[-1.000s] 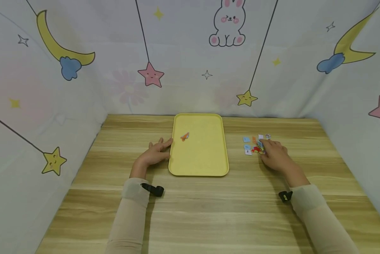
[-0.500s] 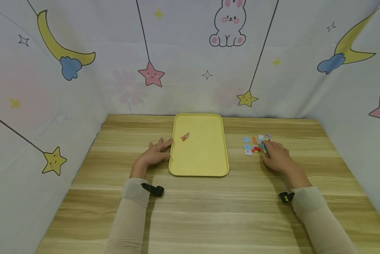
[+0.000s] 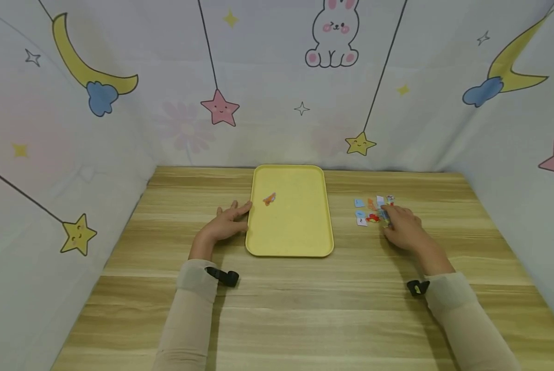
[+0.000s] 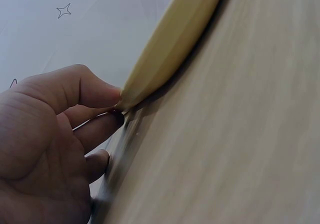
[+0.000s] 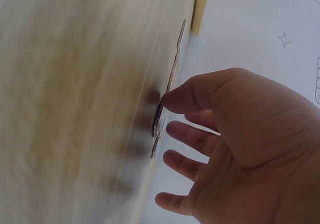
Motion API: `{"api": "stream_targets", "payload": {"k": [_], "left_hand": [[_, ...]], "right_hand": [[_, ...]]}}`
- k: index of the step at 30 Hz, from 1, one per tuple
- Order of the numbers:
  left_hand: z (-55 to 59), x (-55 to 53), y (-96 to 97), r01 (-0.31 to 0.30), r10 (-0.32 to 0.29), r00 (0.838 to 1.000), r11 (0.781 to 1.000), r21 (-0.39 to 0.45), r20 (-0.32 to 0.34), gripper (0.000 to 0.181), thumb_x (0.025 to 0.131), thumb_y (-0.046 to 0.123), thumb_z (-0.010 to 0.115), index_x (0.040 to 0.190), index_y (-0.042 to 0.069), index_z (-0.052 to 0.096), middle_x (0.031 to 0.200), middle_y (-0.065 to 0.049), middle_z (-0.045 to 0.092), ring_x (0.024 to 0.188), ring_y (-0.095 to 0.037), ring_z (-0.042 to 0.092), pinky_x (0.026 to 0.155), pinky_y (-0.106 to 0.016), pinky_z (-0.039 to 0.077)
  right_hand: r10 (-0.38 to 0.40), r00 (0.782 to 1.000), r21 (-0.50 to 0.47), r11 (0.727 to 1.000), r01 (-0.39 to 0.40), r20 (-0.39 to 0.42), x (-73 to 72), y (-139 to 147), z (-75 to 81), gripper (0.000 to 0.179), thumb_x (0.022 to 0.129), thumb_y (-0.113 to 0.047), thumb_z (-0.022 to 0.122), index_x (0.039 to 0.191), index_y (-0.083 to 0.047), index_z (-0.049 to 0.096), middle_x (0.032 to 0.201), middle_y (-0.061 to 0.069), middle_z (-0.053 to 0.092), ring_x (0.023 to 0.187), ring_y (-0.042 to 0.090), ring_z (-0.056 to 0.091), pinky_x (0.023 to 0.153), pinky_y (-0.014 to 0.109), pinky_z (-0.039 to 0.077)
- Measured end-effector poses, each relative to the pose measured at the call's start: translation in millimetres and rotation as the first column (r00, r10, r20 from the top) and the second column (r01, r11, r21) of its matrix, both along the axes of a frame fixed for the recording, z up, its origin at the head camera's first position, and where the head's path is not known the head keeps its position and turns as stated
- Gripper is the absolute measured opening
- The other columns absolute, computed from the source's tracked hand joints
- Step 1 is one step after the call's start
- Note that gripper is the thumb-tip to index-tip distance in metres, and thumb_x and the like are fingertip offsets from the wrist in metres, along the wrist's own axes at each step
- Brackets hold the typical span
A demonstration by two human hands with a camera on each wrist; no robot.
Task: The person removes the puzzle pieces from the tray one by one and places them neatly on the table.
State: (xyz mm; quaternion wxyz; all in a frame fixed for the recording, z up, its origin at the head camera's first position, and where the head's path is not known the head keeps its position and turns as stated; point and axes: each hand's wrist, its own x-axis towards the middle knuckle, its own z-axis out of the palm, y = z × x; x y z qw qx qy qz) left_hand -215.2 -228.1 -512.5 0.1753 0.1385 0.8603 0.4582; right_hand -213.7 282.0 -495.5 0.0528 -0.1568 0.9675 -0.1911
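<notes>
My left hand (image 3: 225,222) lies at the left side of a yellow tray (image 3: 288,242); its thumb and fingertips touch the rim. Close up in the left wrist view, that thumb meets the tray's edge (image 4: 165,59). On the tray lies a small orange flat cutout (image 3: 270,199). To the right, my right hand (image 3: 403,226) reaches over a cluster of small flat picture pieces, with thumb and index finger apart and a bluish piece (image 3: 384,214) partly showing between them. The right wrist view shows the thumb touching a thin flat piece (image 5: 159,118), the other fingers spread.
Near the right hand lie a light blue piece (image 3: 359,203), a red cutout (image 3: 373,218), an orange one (image 3: 371,204) and a white piece with a black mark (image 3: 362,222). A printed curtain (image 3: 267,139) encloses the back and sides of the wooden table (image 3: 286,309).
My right hand has shifted slightly right over the pieces, its fingers moving among them, and more of the red cutout shows. The left hand, the tray and its orange cutout stay put.
</notes>
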Motion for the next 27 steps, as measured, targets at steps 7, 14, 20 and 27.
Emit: {"api": "stream_targets", "payload": {"k": [7,14,20,27], "left_hand": [[0.9,-0.7,0.3,-0.003,0.003,1.0,1.0,-0.012,0.003,0.077,0.096,0.014,0.061,0.166,0.008,0.03,0.174,-0.014,0.019,0.162,-0.033,-0.011,0.121,-0.059,-0.025],[0.6,0.4,1.2,-0.004,0.004,1.0,1.0,-0.002,0.008,0.077,0.096,0.014,0.061,0.166,0.008,0.03,0.174,-0.014,0.019,0.162,-0.033,-0.012,0.121,-0.059,-0.026],[-0.6,-0.5,1.8,-0.002,0.002,1.0,1.0,-0.001,0.002,0.076,0.097,0.013,0.06,0.166,0.008,0.03,0.174,-0.014,0.019,0.162,-0.034,-0.011,0.12,-0.06,-0.026],[-1.1,-2.0,0.6,0.002,-0.002,1.0,1.0,-0.005,0.004,0.077,0.095,0.013,0.06,0.166,0.007,0.03,0.174,-0.013,0.019,0.162,-0.033,-0.011,0.12,-0.059,-0.026]], "right_hand": [[0.056,0.998,-0.127,0.99,-0.061,-0.04,-2.9,-20,-1.2,0.064,0.094,0.0,0.058,0.155,0.007,0.041,0.155,0.035,0.042,0.145,0.06,0.028,0.11,0.082,0.02],[0.137,0.979,-0.112,0.982,-0.154,-0.148,-13.6,-57,-5.3,0.059,0.092,0.003,0.055,0.15,0.007,0.048,0.15,0.032,0.05,0.14,0.056,0.04,0.111,0.077,0.03],[0.176,0.972,-0.045,0.982,-0.185,-0.158,-19.5,-85,-5.5,0.06,0.092,0.0,0.052,0.152,0.003,0.048,0.15,0.028,0.051,0.144,0.051,0.039,0.115,0.076,0.023],[0.188,0.972,-0.009,0.982,-0.191,-0.138,-22.9,-111,-5.3,0.055,0.095,-0.005,0.055,0.15,-0.001,0.052,0.149,0.022,0.054,0.145,0.045,0.04,0.115,0.077,0.023]]}}
